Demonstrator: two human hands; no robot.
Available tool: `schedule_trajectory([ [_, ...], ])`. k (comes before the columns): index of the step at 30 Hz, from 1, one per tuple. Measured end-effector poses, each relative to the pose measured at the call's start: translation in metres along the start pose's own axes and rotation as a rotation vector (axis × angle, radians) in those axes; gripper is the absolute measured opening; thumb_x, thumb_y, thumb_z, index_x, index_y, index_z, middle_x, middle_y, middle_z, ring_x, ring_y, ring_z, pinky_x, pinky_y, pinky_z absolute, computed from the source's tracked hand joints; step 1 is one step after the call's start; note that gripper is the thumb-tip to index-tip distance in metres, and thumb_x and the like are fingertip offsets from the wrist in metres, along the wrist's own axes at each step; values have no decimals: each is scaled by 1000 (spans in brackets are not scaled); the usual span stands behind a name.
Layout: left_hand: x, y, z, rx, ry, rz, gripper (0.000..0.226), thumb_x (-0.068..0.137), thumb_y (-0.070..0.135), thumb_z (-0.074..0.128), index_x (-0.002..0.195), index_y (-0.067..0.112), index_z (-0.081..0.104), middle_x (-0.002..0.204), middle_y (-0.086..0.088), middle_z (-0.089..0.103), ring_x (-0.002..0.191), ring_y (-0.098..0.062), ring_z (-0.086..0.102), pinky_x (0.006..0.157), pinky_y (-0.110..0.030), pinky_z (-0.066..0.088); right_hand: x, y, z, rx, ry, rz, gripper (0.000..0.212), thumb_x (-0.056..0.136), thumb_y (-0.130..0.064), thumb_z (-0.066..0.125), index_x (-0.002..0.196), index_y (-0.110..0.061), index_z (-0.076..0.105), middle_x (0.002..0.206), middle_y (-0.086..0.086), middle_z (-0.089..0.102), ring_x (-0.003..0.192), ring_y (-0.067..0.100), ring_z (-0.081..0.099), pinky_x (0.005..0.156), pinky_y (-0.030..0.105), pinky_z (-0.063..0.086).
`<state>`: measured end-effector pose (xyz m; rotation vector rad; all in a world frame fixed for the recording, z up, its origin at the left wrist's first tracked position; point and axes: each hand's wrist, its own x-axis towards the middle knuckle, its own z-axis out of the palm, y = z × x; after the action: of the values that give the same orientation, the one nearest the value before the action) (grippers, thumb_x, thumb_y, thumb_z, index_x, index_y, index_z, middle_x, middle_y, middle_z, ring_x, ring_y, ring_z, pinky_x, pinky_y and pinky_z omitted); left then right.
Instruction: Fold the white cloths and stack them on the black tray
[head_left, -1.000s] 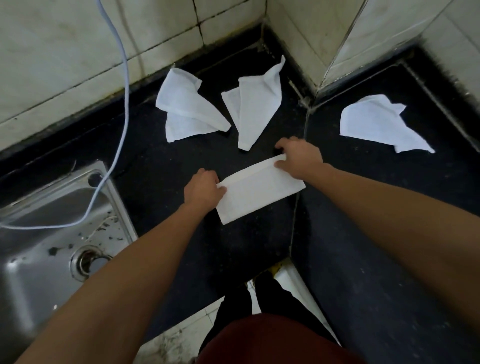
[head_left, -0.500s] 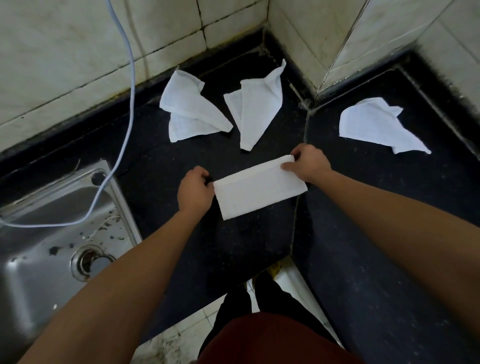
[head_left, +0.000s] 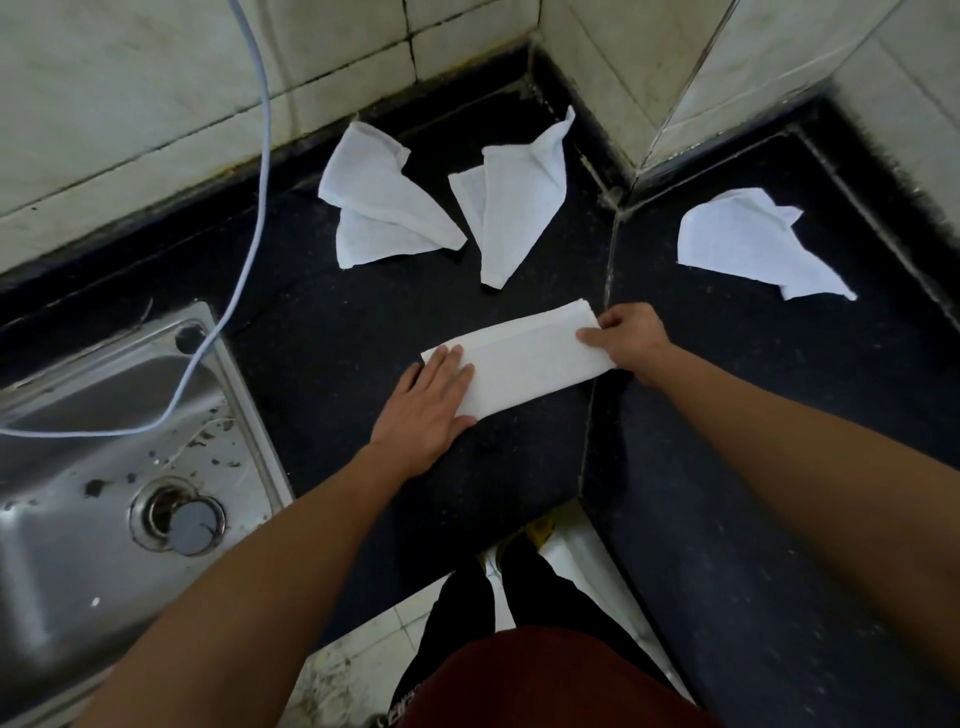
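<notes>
A white cloth (head_left: 524, 358) folded into a long strip lies on the black counter (head_left: 332, 332) in front of me. My left hand (head_left: 428, 405) lies flat with straight fingers on the strip's left end. My right hand (head_left: 626, 338) pinches the strip's right end between thumb and fingers. Three crumpled white cloths lie further back: one at the back left (head_left: 379, 200), one in the corner (head_left: 519, 202), one at the right (head_left: 748, 244). No black tray shows in this view.
A steel sink (head_left: 104, 467) with a drain sits at the left, with a pale blue cable (head_left: 249, 156) hanging into it. Tiled walls (head_left: 156, 78) close the counter's back corner. The counter's front edge drops to the floor by my legs (head_left: 519, 597).
My left hand has opened from a curled grip and now lies flat on the strip's left end. My right hand has moved to the right end of the strip.
</notes>
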<state>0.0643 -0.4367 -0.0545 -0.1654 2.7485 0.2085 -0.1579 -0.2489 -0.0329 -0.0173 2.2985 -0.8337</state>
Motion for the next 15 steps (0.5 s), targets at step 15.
schedule_trajectory([
  [15, -58, -48, -16, -264, 255, -416, 43, 96, 35, 51, 128, 8, 54, 141, -15, 44, 128, -31, 42, 101, -44, 38, -65, -82, 92, -407, -205, -381, 19, 83, -22, 71, 93, -15, 57, 95, 6, 64, 91, 23, 62, 71, 30, 44],
])
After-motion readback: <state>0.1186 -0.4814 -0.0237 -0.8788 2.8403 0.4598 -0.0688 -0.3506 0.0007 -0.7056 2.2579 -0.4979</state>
